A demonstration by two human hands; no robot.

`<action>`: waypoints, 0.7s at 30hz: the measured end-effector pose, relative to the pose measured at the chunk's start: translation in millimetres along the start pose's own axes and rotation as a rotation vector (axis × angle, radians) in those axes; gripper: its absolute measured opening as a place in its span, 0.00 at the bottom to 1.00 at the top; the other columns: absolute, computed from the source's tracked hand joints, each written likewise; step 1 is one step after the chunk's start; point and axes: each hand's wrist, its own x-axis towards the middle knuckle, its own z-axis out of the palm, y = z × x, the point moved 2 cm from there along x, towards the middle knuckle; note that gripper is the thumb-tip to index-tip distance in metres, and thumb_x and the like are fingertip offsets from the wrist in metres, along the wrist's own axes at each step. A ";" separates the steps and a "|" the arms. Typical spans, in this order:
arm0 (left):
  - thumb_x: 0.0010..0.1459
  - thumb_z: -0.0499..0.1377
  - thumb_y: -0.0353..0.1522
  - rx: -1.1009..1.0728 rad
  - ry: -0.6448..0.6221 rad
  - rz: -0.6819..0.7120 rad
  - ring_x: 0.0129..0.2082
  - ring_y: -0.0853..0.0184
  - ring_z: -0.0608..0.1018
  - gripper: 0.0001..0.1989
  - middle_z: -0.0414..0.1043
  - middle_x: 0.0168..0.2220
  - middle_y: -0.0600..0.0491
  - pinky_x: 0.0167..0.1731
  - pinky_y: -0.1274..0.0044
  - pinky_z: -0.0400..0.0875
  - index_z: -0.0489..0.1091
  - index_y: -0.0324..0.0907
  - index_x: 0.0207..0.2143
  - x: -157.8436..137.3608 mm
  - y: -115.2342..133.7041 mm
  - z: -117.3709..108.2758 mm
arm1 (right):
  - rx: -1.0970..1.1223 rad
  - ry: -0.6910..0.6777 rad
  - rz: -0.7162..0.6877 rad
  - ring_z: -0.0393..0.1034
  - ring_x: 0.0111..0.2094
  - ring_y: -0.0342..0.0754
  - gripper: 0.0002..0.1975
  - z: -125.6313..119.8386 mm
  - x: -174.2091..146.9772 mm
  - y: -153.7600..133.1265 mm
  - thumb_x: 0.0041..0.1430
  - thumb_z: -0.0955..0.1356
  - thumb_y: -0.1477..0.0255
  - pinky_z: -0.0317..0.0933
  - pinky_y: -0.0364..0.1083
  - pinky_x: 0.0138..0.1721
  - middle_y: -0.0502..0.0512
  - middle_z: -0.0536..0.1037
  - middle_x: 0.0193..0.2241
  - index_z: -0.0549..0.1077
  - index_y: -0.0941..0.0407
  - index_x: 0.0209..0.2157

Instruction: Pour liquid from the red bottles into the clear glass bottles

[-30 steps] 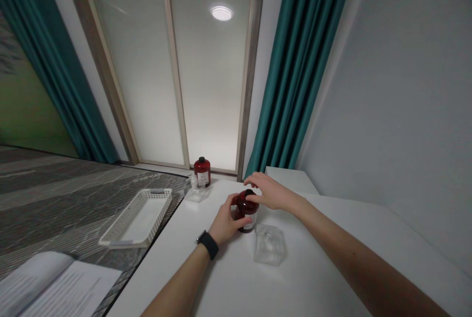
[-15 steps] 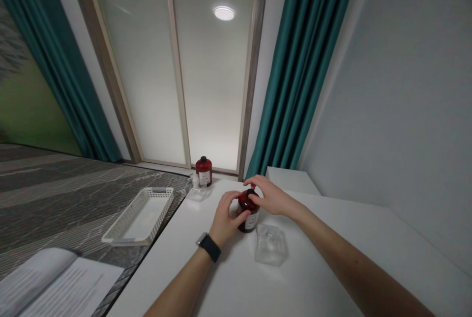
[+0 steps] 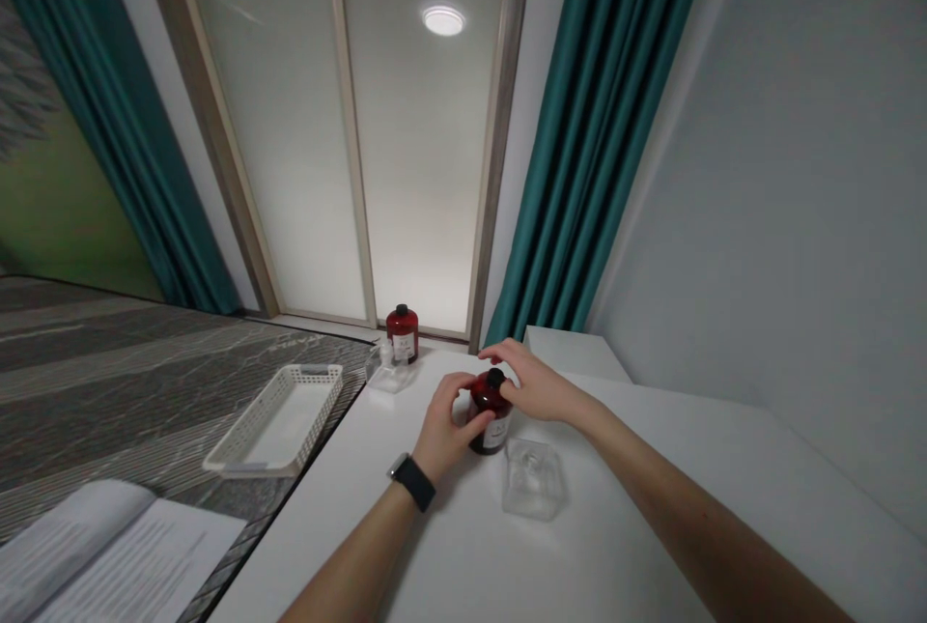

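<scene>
A dark red-brown bottle [image 3: 491,395] with a white label stands upright on the white table. My left hand [image 3: 445,420], with a black watch on its wrist, is wrapped round the bottle's left side, thumb across the front. Over the bottle's black cap [image 3: 495,378] hovers my right hand [image 3: 537,383], its fingers apart from the thumb and the cap showing between them. The thumb is close beside the cap; whether it touches cannot be made out. Just in front of the bottle lies a clear plastic packet [image 3: 534,480], its contents hard to make out.
Farther back stands a second red bottle [image 3: 403,334] with a black cap, and a clear packet [image 3: 391,370] by it. Left of the white table [image 3: 463,555], on a grey patterned surface, are a white basket [image 3: 271,420] and an open book [image 3: 137,555]. A white box [image 3: 575,353] sits behind.
My right hand's fingers have spread and lifted off the cap a little, leaving more of it in sight. My left hand keeps its hold on the bottle.
</scene>
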 end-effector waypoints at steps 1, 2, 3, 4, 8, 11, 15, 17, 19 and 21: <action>0.53 0.65 0.27 -0.003 -0.001 -0.009 0.48 0.57 0.73 0.19 0.71 0.48 0.48 0.46 0.66 0.68 0.68 0.44 0.48 -0.1 0.5 0.1 | -0.004 0.002 0.010 0.66 0.50 0.52 0.28 -0.5 -0.2 0.3 0.49 0.62 0.86 0.60 0.56 0.55 0.59 0.71 0.47 0.68 0.55 0.52; 0.53 0.65 0.27 -0.006 -0.001 -0.016 0.48 0.57 0.73 0.19 0.71 0.48 0.48 0.45 0.67 0.68 0.68 0.44 0.48 -0.2 0.9 0.2 | -0.008 0.002 0.017 0.67 0.49 0.52 0.27 -0.8 -0.5 0.4 0.50 0.62 0.85 0.61 0.56 0.54 0.59 0.71 0.46 0.67 0.56 0.52; 0.53 0.64 0.27 -0.008 -0.001 -0.021 0.47 0.58 0.73 0.19 0.71 0.48 0.48 0.44 0.68 0.68 0.68 0.44 0.48 -0.3 1.2 0.3 | -0.011 0.002 0.020 0.67 0.47 0.53 0.26 -0.9 -0.9 0.3 0.51 0.63 0.84 0.61 0.56 0.53 0.59 0.71 0.46 0.67 0.56 0.53; 0.53 0.64 0.27 -0.010 -0.001 -0.024 0.47 0.58 0.73 0.19 0.71 0.48 0.48 0.43 0.68 0.68 0.68 0.44 0.48 -0.4 1.3 0.4 | -0.014 0.002 0.017 0.67 0.47 0.53 0.25 -0.8 -1.4 -0.1 0.52 0.63 0.83 0.61 0.56 0.53 0.60 0.71 0.45 0.67 0.57 0.53; 0.53 0.64 0.27 -0.020 0.004 -0.028 0.47 0.58 0.73 0.19 0.71 0.48 0.48 0.42 0.69 0.69 0.68 0.44 0.48 -0.1 1.7 0.7 | -0.007 0.028 0.001 0.66 0.48 0.53 0.21 -0.2 -3.9 -3.8 0.56 0.65 0.79 0.60 0.56 0.54 0.59 0.72 0.45 0.68 0.56 0.52; 0.53 0.64 0.27 -0.025 0.002 -0.040 0.47 0.59 0.73 0.19 0.71 0.49 0.48 0.42 0.69 0.69 0.68 0.44 0.48 0.2 2.0 1.2 | 0.011 0.036 0.002 0.67 0.50 0.53 0.21 0.8 -4.8 -6.5 0.56 0.66 0.79 0.60 0.56 0.55 0.58 0.73 0.46 0.68 0.54 0.52; 0.53 0.64 0.28 -0.021 -0.002 -0.062 0.47 0.59 0.74 0.19 0.70 0.49 0.48 0.42 0.69 0.70 0.68 0.44 0.49 -0.2 1.7 1.8 | 0.009 0.062 0.000 0.66 0.51 0.53 0.20 2.6 -3.3 -5.4 0.56 0.68 0.78 0.60 0.55 0.55 0.58 0.73 0.47 0.69 0.53 0.51; 0.54 0.64 0.28 -0.024 -0.002 -0.063 0.47 0.59 0.74 0.20 0.70 0.49 0.48 0.41 0.70 0.70 0.68 0.45 0.49 -0.6 1.0 2.0 | -0.007 0.090 0.020 0.67 0.48 0.54 0.19 3.4 -2.2 -2.4 0.56 0.67 0.78 0.61 0.56 0.53 0.58 0.73 0.43 0.70 0.54 0.50; 0.54 0.64 0.28 -0.031 -0.003 -0.057 0.47 0.59 0.74 0.20 0.70 0.49 0.49 0.41 0.70 0.70 0.68 0.45 0.49 -0.9 0.1 2.1 | -0.012 0.095 0.032 0.67 0.45 0.53 0.19 4.4 -1.7 0.1 0.56 0.66 0.79 0.62 0.56 0.51 0.57 0.73 0.41 0.70 0.55 0.50; 0.54 0.64 0.28 -0.036 0.001 -0.052 0.47 0.59 0.74 0.19 0.70 0.49 0.49 0.41 0.70 0.70 0.68 0.44 0.49 -0.9 -0.8 2.3 | -0.003 0.081 0.024 0.67 0.46 0.52 0.21 5.4 -1.9 1.0 0.55 0.65 0.82 0.62 0.55 0.52 0.57 0.73 0.42 0.69 0.55 0.50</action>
